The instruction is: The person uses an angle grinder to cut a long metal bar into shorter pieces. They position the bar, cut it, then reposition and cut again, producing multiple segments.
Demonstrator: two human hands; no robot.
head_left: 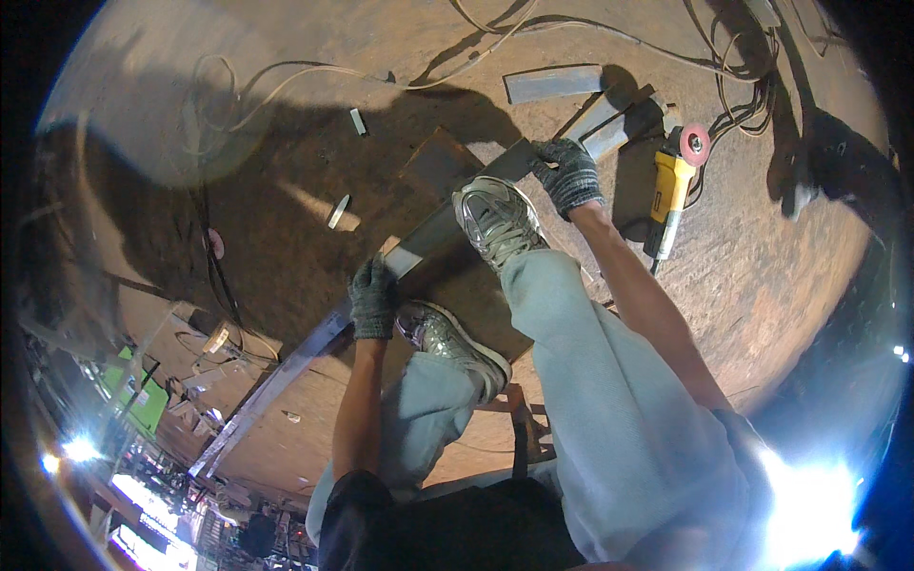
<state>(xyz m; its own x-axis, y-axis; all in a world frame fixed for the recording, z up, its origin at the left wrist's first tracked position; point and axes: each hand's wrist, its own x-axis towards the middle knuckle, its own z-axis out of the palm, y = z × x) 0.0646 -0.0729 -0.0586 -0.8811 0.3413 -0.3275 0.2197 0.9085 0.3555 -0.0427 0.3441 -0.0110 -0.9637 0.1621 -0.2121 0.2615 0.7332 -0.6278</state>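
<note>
A long metal bar (pixel 430 238) runs slantwise from the lower left to the upper middle, low over the floor. My left hand (pixel 373 297), in a dark grey knitted glove, is closed around its middle stretch, beside my left shoe. At the bar's far end, my gloved right hand (pixel 568 174) has its fingers bent against the metal; part of that grip is hidden. My right shoe (pixel 497 219) is at the bar, between the two hands. A dark flat plate (pixel 438 164) lies beside the bar's far part.
A yellow angle grinder (pixel 671 186) with a pinkish disc lies to the right. Flat steel pieces (pixel 554 84) lie beyond my right hand. Cables (pixel 381 80) cross the far floor. Two small pale pieces (pixel 357 121) lie left of the plate. A green object (pixel 138 395) stands at the left.
</note>
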